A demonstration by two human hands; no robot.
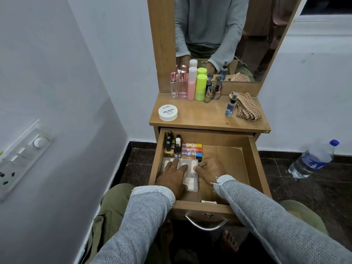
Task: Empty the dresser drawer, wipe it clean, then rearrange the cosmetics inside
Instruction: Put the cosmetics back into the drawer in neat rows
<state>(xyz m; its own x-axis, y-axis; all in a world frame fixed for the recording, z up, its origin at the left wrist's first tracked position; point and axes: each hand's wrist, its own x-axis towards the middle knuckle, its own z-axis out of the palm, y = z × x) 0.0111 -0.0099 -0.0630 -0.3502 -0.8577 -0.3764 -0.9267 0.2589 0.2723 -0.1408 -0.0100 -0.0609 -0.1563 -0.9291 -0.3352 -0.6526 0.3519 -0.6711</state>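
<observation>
The wooden drawer [253,168] is pulled out in front of me. At its left side lies a clear plastic case [191,182] with white pieces inside. My left hand [171,174] rests flat on the case with straight fingers. My right hand [210,169] touches the case's right edge with curled fingers. Behind the case stand several nail polish bottles [172,146] and three colourful tubes [192,149] lying stacked. The right half of the drawer holds nothing.
The dresser top [202,115] carries a white nail polish remover jar [168,112], perfume bottles [178,86], pink and green bottles [197,84], a blue spray bottle [230,105] and a checked cloth [247,107]. A water bottle [312,160] stands on the floor at right. A switchboard [22,159] is on the left wall.
</observation>
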